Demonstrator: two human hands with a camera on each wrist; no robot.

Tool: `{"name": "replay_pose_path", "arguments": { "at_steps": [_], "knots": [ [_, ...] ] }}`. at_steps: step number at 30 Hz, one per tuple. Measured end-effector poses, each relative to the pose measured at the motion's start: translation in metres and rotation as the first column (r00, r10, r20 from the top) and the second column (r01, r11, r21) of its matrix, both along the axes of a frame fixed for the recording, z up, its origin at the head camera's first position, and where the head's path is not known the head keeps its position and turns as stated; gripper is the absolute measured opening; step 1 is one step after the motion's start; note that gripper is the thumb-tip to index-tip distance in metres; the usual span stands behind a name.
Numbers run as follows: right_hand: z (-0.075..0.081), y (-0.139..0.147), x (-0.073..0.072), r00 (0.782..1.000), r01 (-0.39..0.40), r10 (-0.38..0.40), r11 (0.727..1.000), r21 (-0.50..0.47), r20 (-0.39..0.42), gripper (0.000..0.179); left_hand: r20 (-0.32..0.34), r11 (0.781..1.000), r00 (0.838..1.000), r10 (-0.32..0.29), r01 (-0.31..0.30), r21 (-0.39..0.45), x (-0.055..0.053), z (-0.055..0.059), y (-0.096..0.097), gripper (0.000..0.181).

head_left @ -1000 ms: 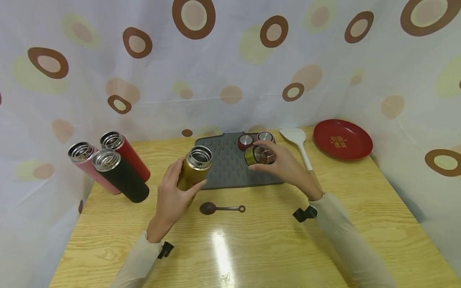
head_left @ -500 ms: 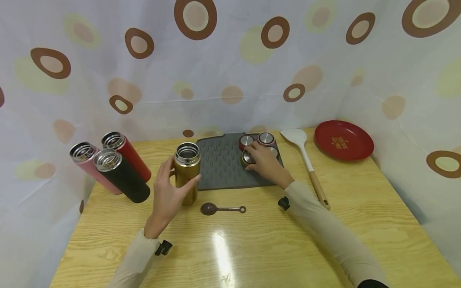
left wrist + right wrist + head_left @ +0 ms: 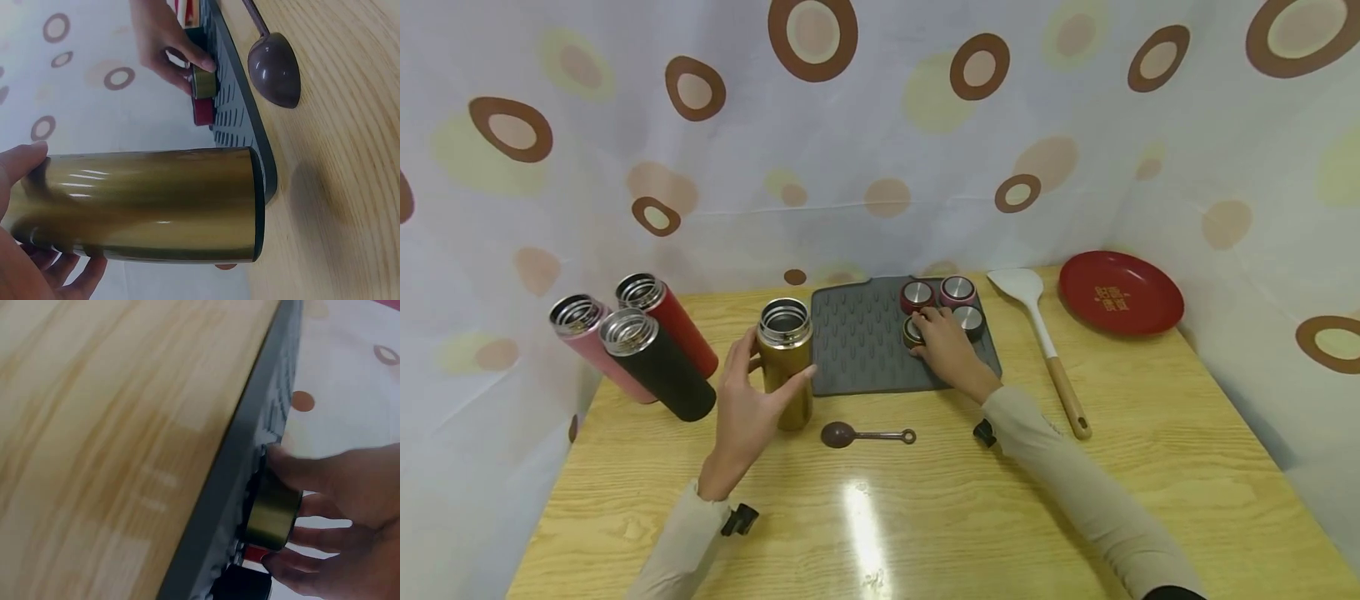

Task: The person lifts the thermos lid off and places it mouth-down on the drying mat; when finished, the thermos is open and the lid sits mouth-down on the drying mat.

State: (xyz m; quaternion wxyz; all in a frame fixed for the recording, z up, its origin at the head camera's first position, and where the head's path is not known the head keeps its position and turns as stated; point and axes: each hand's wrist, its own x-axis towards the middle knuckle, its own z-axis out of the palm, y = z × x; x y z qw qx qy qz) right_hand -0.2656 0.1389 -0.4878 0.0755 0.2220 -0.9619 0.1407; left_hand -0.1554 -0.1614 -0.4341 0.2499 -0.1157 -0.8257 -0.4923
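My left hand [image 3: 745, 421] grips a gold thermos bottle [image 3: 787, 362] around its side. The bottle stands nearly upright with its steel mouth uncovered, and its dark base shows low by the tabletop in the left wrist view. With thumb and fingers, my right hand [image 3: 953, 348] holds the bottle's gold lid [image 3: 273, 515] at the grey ridged mat [image 3: 857, 350]. Most of that lid is hidden under the fingers in the head view. Around it on the mat sit a red lid [image 3: 917, 295], a pink lid [image 3: 958, 289] and a black lid [image 3: 970, 322].
Lidless pink [image 3: 597, 350], black [image 3: 658, 367] and red [image 3: 681, 329] bottles stand at the left. A brown spoon [image 3: 839, 434] lies in front of the mat. To the right are a white spatula [image 3: 1033, 312] with a wooden handle and a red plate [image 3: 1120, 293].
My left hand has brought the gold bottle left and down, from tilted to nearly upright. My right hand has lowered the gold lid from the air to the mat beside the other lids.
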Motion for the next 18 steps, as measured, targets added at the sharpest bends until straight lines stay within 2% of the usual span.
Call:
{"name": "replay_pose_path", "arguments": {
  "at_steps": [5, 9, 14, 18],
  "knots": [
    [0.002, -0.001, 0.001, 1.0, -0.011, 0.011, 1.0, 0.001, 0.014, 0.052, -0.036, 0.997, 0.997, 0.073, -0.072, 0.009, 0.002, 0.007, -0.013, 0.079],
    [0.002, -0.002, -0.001, 0.999, -0.028, 0.028, 0.999, -0.02, 0.016, 0.048, -0.079, 0.989, 0.987, 0.143, -0.14, 0.049, 0.004, 0.014, -0.026, 0.077],
    [0.005, -0.001, -0.002, 0.998, -0.009, 0.013, 0.998, -0.064, 0.056, 0.05, -0.12, 0.968, 0.965, 0.235, -0.221, 0.119, 0.006, 0.02, -0.043, 0.078],
    [0.005, -0.001, -0.004, 0.998, -0.013, 0.016, 0.999, -0.05, 0.057, 0.051, -0.126, 0.942, 0.94, 0.317, -0.296, 0.157, 0.01, 0.016, -0.056, 0.078]
  ]
}}
